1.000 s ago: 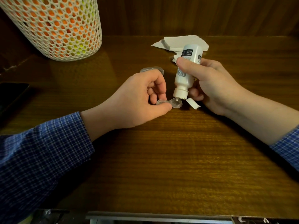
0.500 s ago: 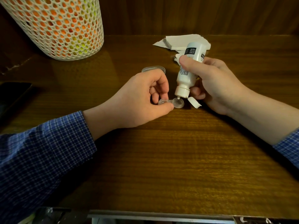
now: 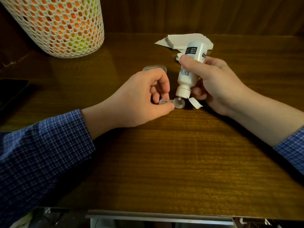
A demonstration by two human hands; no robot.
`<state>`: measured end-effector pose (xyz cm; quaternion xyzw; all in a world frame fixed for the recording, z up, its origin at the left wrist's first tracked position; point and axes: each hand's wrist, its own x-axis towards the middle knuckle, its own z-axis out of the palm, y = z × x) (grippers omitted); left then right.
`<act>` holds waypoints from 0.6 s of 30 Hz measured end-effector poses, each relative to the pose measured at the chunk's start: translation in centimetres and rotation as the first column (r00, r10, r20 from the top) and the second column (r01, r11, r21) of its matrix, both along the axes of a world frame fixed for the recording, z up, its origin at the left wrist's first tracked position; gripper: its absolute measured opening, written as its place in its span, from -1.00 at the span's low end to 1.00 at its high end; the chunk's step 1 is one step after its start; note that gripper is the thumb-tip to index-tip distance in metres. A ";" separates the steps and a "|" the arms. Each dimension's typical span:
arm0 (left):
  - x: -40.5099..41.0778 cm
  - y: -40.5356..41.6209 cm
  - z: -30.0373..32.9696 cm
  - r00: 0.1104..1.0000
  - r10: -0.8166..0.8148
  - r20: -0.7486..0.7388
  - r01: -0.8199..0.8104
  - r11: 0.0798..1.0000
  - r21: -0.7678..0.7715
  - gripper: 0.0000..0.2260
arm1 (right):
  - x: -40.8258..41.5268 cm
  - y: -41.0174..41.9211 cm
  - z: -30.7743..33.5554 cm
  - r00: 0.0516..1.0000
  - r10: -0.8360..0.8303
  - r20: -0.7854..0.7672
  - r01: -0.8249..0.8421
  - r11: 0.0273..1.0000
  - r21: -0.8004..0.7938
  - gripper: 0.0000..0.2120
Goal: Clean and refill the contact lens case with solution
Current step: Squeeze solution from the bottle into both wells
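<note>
Wooden table [image 3: 164,162], bottle [image 3: 189,71] nozzle over, perhaps touching, lens case [image 3: 172,103].

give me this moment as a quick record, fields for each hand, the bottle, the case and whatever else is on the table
left hand: left hand pinches the left well of the contact lens case
right hand: right hand grips the solution bottle
bottle: tipped nozzle down, tip over the right well, flip cap hanging open
case: clear, both wells uncovered, on the wooden table
behind left hand: clear lid, partly hidden
far side: tissues
far left: mesh basket
</note>
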<state>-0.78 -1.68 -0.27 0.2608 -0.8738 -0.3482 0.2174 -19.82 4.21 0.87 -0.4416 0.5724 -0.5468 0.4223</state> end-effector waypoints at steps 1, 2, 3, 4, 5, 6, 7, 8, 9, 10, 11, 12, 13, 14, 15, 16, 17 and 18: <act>0.0 0.0 0.0 1.000 0.000 0.000 0.000 1.000 0.000 -0.76 | 0.0 0.0 0.0 1.000 -0.001 -0.001 0.001 1.000 0.000 -0.83; 0.0 0.0 0.0 1.000 0.001 -0.001 -0.001 1.000 0.002 -0.76 | 0.0 0.0 0.0 1.000 -0.003 -0.001 0.003 1.000 0.002 -0.82; 0.0 0.0 0.0 1.000 0.002 -0.002 -0.002 1.000 0.003 -0.76 | 0.0 0.0 0.0 1.000 -0.006 -0.001 0.006 1.000 0.005 -0.82; 0.0 0.0 0.0 1.000 0.003 -0.003 -0.003 1.000 0.004 -0.76 | 0.0 0.0 0.0 1.000 -0.007 0.002 0.007 1.000 0.007 -0.82; 0.0 0.0 0.0 1.000 0.003 -0.004 -0.003 1.000 0.005 -0.76 | 0.0 0.0 0.1 1.000 -0.008 0.008 0.007 1.000 0.009 -0.81; 0.0 0.0 0.0 1.000 0.003 -0.006 -0.003 1.000 0.007 -0.76 | 0.0 0.0 0.1 1.000 -0.008 0.015 0.008 1.000 0.010 -0.81; 0.0 0.0 0.0 1.000 0.003 -0.009 -0.002 1.000 0.009 -0.76 | 0.0 0.0 0.1 1.000 -0.009 0.023 0.009 1.000 0.011 -0.81; 0.0 0.0 0.0 1.000 0.002 -0.012 -0.002 1.000 0.011 -0.76 | -0.1 0.0 0.1 1.000 -0.009 0.030 0.009 1.000 0.010 -0.80; 0.0 0.0 0.0 1.000 0.001 -0.014 -0.001 1.000 0.011 -0.76 | -0.1 0.0 0.2 0.999 -0.009 0.037 0.009 1.000 0.009 -0.80; 0.0 0.0 0.0 1.000 0.001 -0.013 -0.001 1.000 0.010 -0.76 | -0.2 -0.1 0.2 0.999 -0.008 0.044 0.008 1.000 0.009 -0.79; 0.0 -0.1 0.0 1.000 0.000 -0.013 0.000 1.000 0.010 -0.76 | -0.2 -0.1 0.2 0.999 -0.006 0.053 0.005 1.000 0.009 -0.79; 0.0 -0.1 0.0 1.000 -0.001 -0.012 0.002 1.000 0.011 -0.76 | -0.3 -0.1 0.2 0.998 -0.002 0.060 0.001 1.000 0.009 -0.78; 0.0 -0.1 0.0 1.000 -0.002 -0.011 0.002 1.000 0.011 -0.76 | -0.3 -0.1 0.1 0.998 0.003 0.065 -0.004 1.000 0.010 -0.78; 0.0 -0.1 0.0 1.000 -0.001 -0.010 0.002 1.000 0.010 -0.76 | -0.3 -0.2 0.1 0.998 0.007 0.067 -0.008 1.000 0.010 -0.78; 0.0 -0.1 0.0 1.000 -0.001 -0.011 0.001 1.000 0.011 -0.76 | -0.3 -0.2 0.0 0.998 0.010 0.065 -0.011 1.000 0.008 -0.78; 0.0 -0.1 0.0 1.000 0.000 -0.010 0.000 1.000 0.012 -0.76 | -0.2 -0.2 0.0 0.998 0.010 0.060 -0.011 1.000 0.006 -0.79; 0.0 0.0 0.0 1.000 -0.001 -0.009 0.001 1.000 0.010 -0.76 | -0.2 -0.2 -0.1 0.998 0.008 0.056 -0.008 1.000 0.005 -0.79; 0.0 0.0 0.0 1.000 -0.001 -0.006 0.001 1.000 0.007 -0.76 | -0.2 -0.2 -0.1 0.999 0.003 0.054 -0.003 1.000 0.007 -0.79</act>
